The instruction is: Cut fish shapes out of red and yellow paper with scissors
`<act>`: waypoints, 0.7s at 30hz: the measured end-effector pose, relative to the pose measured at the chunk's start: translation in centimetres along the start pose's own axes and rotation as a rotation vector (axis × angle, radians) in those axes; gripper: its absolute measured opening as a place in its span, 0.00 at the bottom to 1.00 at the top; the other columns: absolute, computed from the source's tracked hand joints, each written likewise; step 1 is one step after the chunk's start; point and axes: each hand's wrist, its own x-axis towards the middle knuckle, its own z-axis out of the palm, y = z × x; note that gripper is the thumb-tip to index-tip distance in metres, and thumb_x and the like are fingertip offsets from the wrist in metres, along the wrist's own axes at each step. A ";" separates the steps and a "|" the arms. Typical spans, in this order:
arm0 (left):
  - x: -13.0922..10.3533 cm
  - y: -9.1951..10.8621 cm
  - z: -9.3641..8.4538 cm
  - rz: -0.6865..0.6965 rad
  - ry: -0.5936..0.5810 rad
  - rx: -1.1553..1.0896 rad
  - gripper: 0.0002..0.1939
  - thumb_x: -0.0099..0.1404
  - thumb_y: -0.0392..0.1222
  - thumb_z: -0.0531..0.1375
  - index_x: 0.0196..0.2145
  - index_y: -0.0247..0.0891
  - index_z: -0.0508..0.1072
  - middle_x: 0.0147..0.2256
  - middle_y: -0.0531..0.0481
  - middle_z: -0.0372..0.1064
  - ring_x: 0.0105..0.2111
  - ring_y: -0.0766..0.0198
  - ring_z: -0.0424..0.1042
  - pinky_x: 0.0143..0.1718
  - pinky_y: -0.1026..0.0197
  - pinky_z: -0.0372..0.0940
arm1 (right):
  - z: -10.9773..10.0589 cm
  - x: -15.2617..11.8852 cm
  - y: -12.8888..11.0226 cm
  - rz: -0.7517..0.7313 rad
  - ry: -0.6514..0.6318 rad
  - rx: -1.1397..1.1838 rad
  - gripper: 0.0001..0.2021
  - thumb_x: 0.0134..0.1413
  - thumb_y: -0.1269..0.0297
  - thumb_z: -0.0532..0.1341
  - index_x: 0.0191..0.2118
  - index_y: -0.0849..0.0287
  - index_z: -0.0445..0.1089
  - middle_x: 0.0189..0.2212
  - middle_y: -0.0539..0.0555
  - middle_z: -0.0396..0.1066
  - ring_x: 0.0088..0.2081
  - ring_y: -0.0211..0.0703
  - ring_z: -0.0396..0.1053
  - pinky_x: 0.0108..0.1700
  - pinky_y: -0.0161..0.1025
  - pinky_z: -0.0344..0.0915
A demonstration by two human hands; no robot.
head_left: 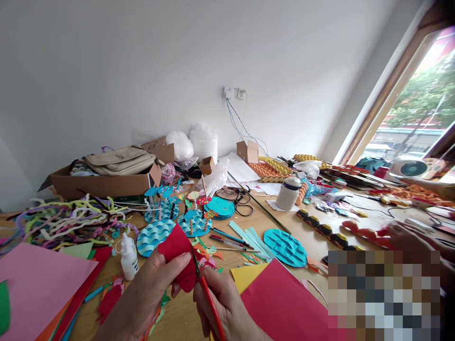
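Near the bottom centre, my left hand [156, 279] pinches a piece of red paper [176, 248] between thumb and fingers. My right hand [222, 296] is closed round red-handled scissors [209, 300]. Their dark blades lie against the right edge of the red paper. A white glue bottle [128, 258] stands left of the paper. Behind it lies a wavy blue disc [154, 235]. Small paper fish [204, 201] rise on twisted stems from other blue discs farther back.
Coloured sheets lie at the left [42, 284] and right [284, 303]. Pipe cleaners [71, 222] heap at the left, before a cardboard box [103, 185]. A white jar [288, 194] stands at centre right. Another person's hands [401, 237] hold a red strip at the right.
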 end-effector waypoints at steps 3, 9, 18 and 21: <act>-0.2 0.5 0.2 0.008 0.014 0.031 0.16 0.51 0.47 0.62 0.13 0.38 0.65 0.13 0.56 0.60 0.17 0.69 0.56 0.22 0.65 0.55 | 0.0 0.0 0.2 0.002 -0.005 0.020 0.24 0.54 0.40 0.51 0.25 0.59 0.58 0.13 0.42 0.51 0.12 0.27 0.54 0.12 0.22 0.50; -0.4 0.9 0.5 -0.027 -0.007 0.056 0.14 0.51 0.47 0.61 0.15 0.38 0.66 0.14 0.55 0.61 0.17 0.69 0.54 0.21 0.66 0.53 | 0.2 -0.1 -0.2 -0.004 -0.026 0.071 0.24 0.55 0.41 0.51 0.24 0.59 0.56 0.12 0.42 0.51 0.12 0.27 0.53 0.13 0.22 0.51; -0.7 1.0 0.6 -0.035 0.010 0.061 0.14 0.49 0.47 0.62 0.15 0.38 0.66 0.12 0.56 0.61 0.16 0.71 0.54 0.19 0.67 0.49 | 0.5 0.0 0.1 0.005 0.017 0.121 0.26 0.50 0.38 0.53 0.25 0.60 0.59 0.11 0.41 0.51 0.10 0.28 0.51 0.11 0.24 0.48; -0.5 0.9 0.0 -0.035 -0.006 0.087 0.13 0.50 0.46 0.62 0.15 0.38 0.66 0.13 0.56 0.62 0.16 0.70 0.55 0.19 0.67 0.51 | 0.7 0.0 0.0 0.075 0.022 0.182 0.28 0.47 0.34 0.52 0.26 0.59 0.59 0.10 0.40 0.51 0.10 0.27 0.48 0.10 0.25 0.45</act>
